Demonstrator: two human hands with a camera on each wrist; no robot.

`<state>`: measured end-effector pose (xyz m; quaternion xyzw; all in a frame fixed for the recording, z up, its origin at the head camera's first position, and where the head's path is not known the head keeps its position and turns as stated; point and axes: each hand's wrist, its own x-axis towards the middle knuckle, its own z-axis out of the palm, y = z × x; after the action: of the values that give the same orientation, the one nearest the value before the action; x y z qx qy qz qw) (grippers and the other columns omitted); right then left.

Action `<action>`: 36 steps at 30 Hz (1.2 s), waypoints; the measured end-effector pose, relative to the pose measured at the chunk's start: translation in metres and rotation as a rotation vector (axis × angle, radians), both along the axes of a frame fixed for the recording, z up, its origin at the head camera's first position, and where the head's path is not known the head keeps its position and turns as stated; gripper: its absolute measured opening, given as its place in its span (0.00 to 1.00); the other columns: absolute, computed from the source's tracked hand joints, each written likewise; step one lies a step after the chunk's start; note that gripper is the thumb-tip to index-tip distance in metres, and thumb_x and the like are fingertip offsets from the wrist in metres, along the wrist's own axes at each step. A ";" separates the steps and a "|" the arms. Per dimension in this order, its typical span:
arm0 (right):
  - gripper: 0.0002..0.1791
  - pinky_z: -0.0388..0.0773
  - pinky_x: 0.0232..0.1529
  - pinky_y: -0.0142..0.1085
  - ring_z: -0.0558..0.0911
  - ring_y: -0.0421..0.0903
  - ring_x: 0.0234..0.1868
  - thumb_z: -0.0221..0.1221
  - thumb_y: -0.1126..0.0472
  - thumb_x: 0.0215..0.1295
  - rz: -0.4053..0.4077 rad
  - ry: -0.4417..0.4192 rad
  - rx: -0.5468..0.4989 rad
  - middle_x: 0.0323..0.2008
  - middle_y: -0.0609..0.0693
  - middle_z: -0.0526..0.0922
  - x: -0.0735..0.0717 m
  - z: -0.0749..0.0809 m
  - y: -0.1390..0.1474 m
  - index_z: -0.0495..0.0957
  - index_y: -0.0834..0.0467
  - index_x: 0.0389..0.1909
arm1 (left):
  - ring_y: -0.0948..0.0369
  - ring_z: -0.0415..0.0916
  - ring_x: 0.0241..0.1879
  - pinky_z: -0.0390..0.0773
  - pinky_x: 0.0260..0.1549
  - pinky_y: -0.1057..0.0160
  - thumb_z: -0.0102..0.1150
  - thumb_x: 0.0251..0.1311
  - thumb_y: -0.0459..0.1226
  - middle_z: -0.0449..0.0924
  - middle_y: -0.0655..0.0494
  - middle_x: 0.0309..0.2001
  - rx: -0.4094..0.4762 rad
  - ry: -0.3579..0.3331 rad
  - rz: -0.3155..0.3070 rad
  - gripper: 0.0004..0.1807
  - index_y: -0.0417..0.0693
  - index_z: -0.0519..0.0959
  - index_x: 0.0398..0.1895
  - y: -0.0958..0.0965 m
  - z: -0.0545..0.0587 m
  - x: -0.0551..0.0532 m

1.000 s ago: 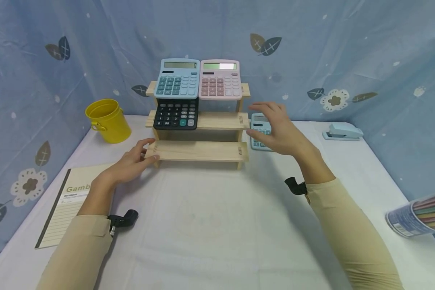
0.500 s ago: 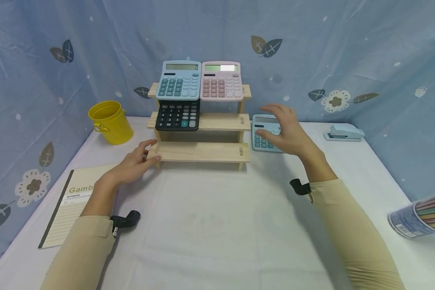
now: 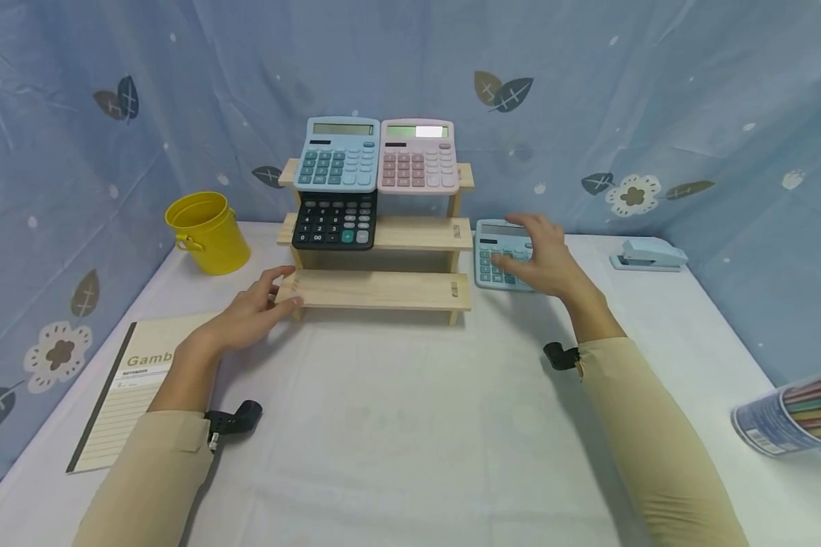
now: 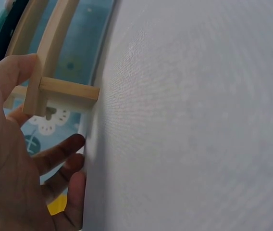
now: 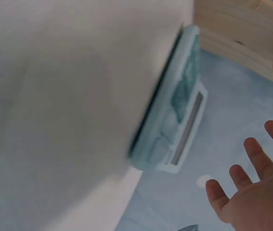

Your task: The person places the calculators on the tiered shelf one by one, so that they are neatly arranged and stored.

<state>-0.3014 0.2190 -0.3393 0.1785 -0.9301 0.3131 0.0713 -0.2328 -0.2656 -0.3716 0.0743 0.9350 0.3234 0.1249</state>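
A three-step wooden shelf rack (image 3: 376, 289) stands at the back of the table. My left hand (image 3: 249, 311) holds the left end of its lowest board, and in the left wrist view the thumb lies on one face with a finger behind. My right hand (image 3: 550, 262) hovers over a light blue calculator (image 3: 486, 267) lying flat right of the rack, its fingers spread. In the right wrist view the hand (image 5: 256, 197) stays apart from the calculator (image 5: 158, 120). On the top step are a blue calculator (image 3: 338, 156) and a pink calculator (image 3: 417, 158); a black calculator (image 3: 335, 222) sits below, at left.
A yellow bucket (image 3: 208, 235) is left of the rack, with a notebook (image 3: 119, 403) partly under the left forearm. A light blue stapler (image 3: 650, 254) lies at the back right. Nearer on the right is a can of coloured pencils (image 3: 769, 425). Patterned blue cloth walls enclose the table.
My right hand has moved from beside the rack's right end to the right, then down closer over the light blue calculator. The left hand keeps its place on the rack.
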 end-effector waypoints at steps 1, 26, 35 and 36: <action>0.42 0.56 0.66 0.71 0.55 0.67 0.72 0.68 0.51 0.66 -0.013 -0.018 0.007 0.75 0.64 0.59 -0.001 -0.001 0.000 0.62 0.58 0.76 | 0.36 0.62 0.69 0.64 0.66 0.31 0.43 0.74 0.63 0.58 0.31 0.74 0.000 0.003 -0.003 0.44 0.60 0.41 0.83 0.000 0.000 0.000; 0.57 0.57 0.67 0.74 0.48 0.76 0.74 0.66 0.36 0.63 -0.161 -0.280 0.137 0.79 0.68 0.41 -0.031 -0.015 -0.014 0.45 0.55 0.82 | 0.35 0.59 0.71 0.61 0.67 0.30 0.44 0.74 0.63 0.56 0.31 0.75 0.004 -0.001 0.006 0.44 0.61 0.41 0.83 0.003 0.002 0.001; 0.64 0.56 0.69 0.72 0.42 0.77 0.76 0.65 0.31 0.60 -0.245 -0.374 0.218 0.78 0.70 0.32 -0.036 -0.019 -0.023 0.39 0.56 0.83 | 0.35 0.60 0.70 0.62 0.66 0.30 0.44 0.74 0.63 0.57 0.31 0.74 0.005 0.010 0.001 0.43 0.61 0.41 0.83 0.002 0.003 0.003; 0.64 0.56 0.69 0.73 0.41 0.77 0.76 0.65 0.31 0.59 -0.254 -0.379 0.222 0.78 0.70 0.31 -0.036 -0.020 -0.023 0.38 0.55 0.83 | 0.35 0.60 0.70 0.62 0.66 0.30 0.44 0.74 0.63 0.57 0.30 0.74 0.004 0.010 0.002 0.43 0.61 0.41 0.83 0.002 0.003 0.003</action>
<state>-0.3377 0.1959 -0.3589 0.0053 -0.9705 0.2255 -0.0856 -0.2298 -0.2637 -0.3683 0.0751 0.9351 0.3250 0.1199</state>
